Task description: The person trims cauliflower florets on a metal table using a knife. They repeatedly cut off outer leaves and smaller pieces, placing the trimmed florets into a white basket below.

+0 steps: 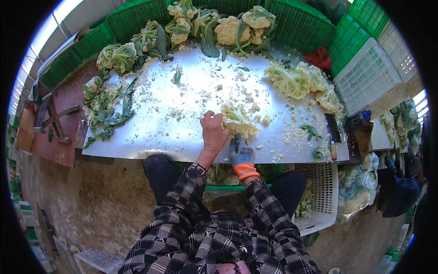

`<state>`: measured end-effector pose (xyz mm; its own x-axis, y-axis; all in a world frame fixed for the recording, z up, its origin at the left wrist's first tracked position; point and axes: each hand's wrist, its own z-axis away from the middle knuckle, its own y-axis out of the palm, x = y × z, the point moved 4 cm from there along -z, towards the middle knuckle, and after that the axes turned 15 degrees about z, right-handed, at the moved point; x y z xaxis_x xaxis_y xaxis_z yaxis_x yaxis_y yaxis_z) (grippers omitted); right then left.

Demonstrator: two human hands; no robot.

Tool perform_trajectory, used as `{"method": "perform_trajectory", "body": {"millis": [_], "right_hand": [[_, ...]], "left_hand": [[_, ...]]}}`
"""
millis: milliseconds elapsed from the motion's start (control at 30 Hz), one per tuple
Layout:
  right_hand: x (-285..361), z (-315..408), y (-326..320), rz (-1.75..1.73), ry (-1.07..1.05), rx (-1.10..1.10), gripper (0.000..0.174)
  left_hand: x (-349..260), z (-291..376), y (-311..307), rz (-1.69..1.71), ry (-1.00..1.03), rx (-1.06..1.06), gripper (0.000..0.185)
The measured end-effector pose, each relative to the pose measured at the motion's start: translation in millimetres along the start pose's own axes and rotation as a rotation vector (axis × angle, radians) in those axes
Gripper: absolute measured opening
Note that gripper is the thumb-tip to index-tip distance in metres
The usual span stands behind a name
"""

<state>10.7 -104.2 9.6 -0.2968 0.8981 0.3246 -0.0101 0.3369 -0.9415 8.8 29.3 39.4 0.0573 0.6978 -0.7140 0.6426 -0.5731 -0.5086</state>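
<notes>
A cut piece of cauliflower lies over the near part of the sheet-metal tabletop, between my two hands. My left hand is bare and grips the piece at its left side with bent fingers. On my right hand is a grey-blue glove with an orange cuff; its fingers reach under the near edge of the piece, and whether they hold anything there is hidden. Cauliflower crumbs surround both hands. More cut cauliflower lies at the right, and whole leafy heads line the back edge.
A cleaver with a wooden handle lies at the table's right edge. Green crates stand behind; a white crate is at right. Leaves are heaped at left. Below the table are a white basket and a plastic bag of produce.
</notes>
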Motion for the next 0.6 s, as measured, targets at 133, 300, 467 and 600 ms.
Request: {"method": "perform_trajectory", "body": {"millis": [133,300,467,600], "right_hand": [[0,-8,4,-0.034,-0.067,0.047,0.028],[7,-4,-2,0.011,-0.040,0.194,0.026],[4,-20,7,0.174,-0.007,0.269,0.031],[3,-44,1,0.164,-0.033,0.344,0.034]], "left_hand": [[2,0,-1,0.014,-0.012,0.001,0.040],[-3,2,-1,0.035,-0.038,-0.030,0.039],[-5,8,0,0.014,-0.027,-0.039,0.039],[-6,7,0,0.042,-0.027,-0.073,0.039]]}}
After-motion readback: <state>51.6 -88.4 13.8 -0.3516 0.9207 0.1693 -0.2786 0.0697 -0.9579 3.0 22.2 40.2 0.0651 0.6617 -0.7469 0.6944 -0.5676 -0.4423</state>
